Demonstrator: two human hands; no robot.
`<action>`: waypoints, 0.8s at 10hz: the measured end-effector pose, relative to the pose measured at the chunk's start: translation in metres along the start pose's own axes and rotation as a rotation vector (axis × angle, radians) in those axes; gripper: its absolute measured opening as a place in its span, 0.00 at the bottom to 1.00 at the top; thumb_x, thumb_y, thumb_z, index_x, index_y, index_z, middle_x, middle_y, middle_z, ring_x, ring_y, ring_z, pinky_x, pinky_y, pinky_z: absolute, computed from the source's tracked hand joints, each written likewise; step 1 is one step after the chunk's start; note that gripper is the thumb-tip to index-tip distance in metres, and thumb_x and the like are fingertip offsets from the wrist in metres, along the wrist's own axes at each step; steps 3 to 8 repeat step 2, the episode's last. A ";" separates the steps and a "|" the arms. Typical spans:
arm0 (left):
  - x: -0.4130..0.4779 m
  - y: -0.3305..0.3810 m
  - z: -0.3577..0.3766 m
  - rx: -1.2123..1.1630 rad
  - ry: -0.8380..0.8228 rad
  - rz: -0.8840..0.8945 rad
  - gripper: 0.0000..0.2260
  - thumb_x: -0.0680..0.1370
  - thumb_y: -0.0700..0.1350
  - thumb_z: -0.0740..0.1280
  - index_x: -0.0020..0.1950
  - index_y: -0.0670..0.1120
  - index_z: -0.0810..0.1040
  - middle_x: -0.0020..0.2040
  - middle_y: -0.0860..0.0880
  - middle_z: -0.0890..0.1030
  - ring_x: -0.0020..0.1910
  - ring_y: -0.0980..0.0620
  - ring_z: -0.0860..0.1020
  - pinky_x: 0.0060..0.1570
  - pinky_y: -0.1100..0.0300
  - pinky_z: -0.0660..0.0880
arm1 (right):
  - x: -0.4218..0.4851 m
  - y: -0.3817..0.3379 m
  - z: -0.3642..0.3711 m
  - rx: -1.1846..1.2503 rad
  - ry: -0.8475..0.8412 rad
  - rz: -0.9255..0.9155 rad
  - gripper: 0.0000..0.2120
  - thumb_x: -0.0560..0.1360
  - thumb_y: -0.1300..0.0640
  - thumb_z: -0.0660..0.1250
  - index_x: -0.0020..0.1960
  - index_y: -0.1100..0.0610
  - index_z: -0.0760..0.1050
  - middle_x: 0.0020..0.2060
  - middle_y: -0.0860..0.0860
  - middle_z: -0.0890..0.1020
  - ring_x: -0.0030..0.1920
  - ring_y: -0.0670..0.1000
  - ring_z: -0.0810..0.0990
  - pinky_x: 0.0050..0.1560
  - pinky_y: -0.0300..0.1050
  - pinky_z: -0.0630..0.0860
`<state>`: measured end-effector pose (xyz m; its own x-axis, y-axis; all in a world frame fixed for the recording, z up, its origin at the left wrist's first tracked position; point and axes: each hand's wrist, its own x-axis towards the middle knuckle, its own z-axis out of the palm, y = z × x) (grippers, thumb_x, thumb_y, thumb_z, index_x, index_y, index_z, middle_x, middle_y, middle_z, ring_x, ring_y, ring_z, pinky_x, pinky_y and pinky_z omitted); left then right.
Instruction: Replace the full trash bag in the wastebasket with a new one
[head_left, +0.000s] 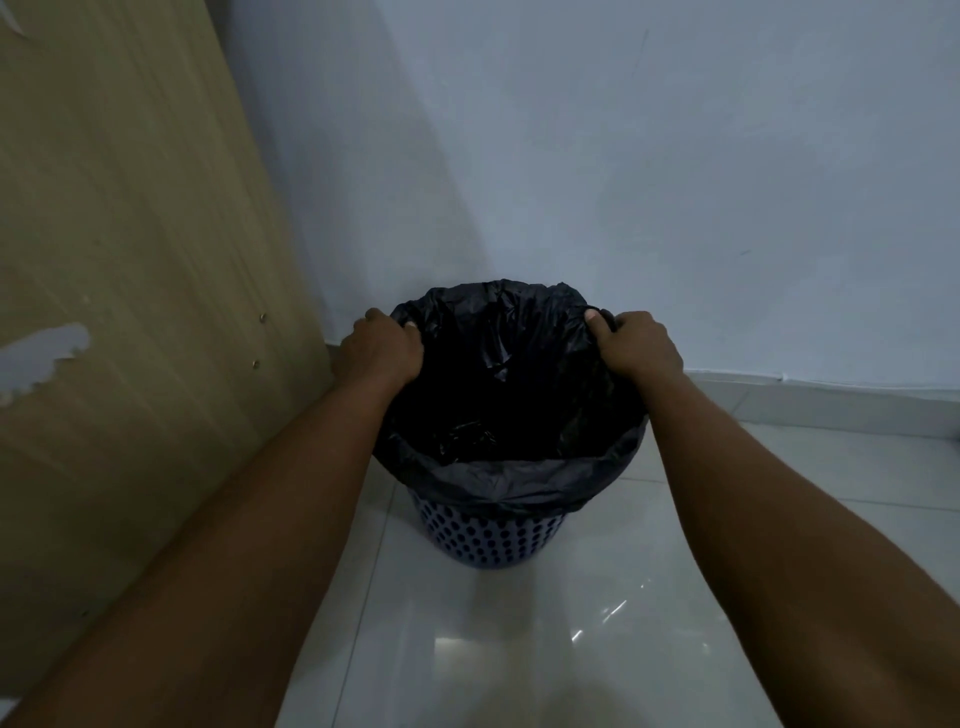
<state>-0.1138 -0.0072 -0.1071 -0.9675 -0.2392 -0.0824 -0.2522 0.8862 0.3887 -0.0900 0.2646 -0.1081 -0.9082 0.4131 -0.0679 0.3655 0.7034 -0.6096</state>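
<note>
Black plastic trash bag (511, 475) sitting in the wastebasket (488, 538), top edge folded down over the rim on the near side. Left hand (382, 349) closed on the bag's left edge, right hand (636, 345) closed on the right edge, fingertips tucked into the plastic and mostly hidden. Too dark inside the bag to tell what is down there. Only the holey lower wall of the basket showing. Shiny tile floor (519, 649) below, wooden panel (130, 286) close on the left.

Dim, bluish light; glare on floor tiles (597, 618); wide-angle bending.
</note>
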 end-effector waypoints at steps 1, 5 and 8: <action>-0.006 0.003 -0.009 0.138 0.083 0.112 0.30 0.82 0.60 0.52 0.79 0.44 0.54 0.77 0.41 0.61 0.72 0.37 0.64 0.68 0.36 0.60 | -0.013 -0.008 -0.011 0.029 -0.016 0.043 0.46 0.70 0.18 0.51 0.65 0.56 0.76 0.61 0.55 0.79 0.61 0.59 0.78 0.53 0.51 0.71; -0.011 0.006 -0.009 0.195 0.154 0.329 0.29 0.81 0.60 0.55 0.78 0.46 0.59 0.76 0.42 0.64 0.72 0.39 0.64 0.69 0.36 0.58 | -0.024 -0.014 -0.021 -0.002 -0.031 0.053 0.56 0.66 0.15 0.46 0.77 0.53 0.66 0.74 0.56 0.72 0.72 0.60 0.72 0.65 0.57 0.69; -0.011 0.006 -0.009 0.195 0.154 0.329 0.29 0.81 0.60 0.55 0.78 0.46 0.59 0.76 0.42 0.64 0.72 0.39 0.64 0.69 0.36 0.58 | -0.024 -0.014 -0.021 -0.002 -0.031 0.053 0.56 0.66 0.15 0.46 0.77 0.53 0.66 0.74 0.56 0.72 0.72 0.60 0.72 0.65 0.57 0.69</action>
